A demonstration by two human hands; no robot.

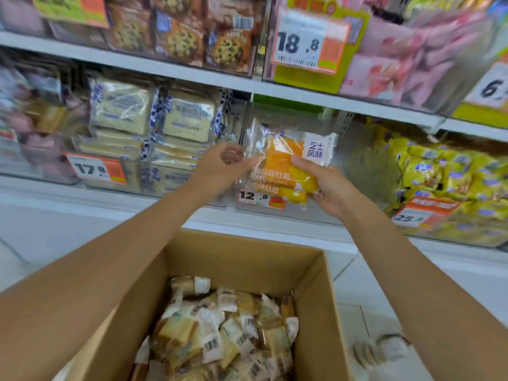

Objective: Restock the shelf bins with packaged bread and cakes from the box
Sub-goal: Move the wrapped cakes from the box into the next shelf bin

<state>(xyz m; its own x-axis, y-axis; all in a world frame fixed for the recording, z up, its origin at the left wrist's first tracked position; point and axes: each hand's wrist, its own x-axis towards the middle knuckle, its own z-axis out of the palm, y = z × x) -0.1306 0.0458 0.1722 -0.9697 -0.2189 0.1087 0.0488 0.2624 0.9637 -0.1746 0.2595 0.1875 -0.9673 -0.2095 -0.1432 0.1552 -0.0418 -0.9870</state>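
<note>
Orange packet (pixel 280 152) is held upright in front of the clear bin (pixel 319 214) on the middle shelf, above the box (pixel 242 257).

Right hand (pixel 327 185): grip closed round the packet's lower right corner, thumb on the front face.

Left hand (pixel 222 163): fingers curled at the packet's left edge. Too blurred to confirm a pinch on the wrapper.

Judged: face kept forward to square the packet for that bin.

White patch reads "芝士风味". Bin tag (pixel 258 199) reads "12.8"; left tag (pixel 96 169) "17.8"; upper tag (pixel 308 42) "18.8".

The box holds many small packets (pixel 225 325).
</note>
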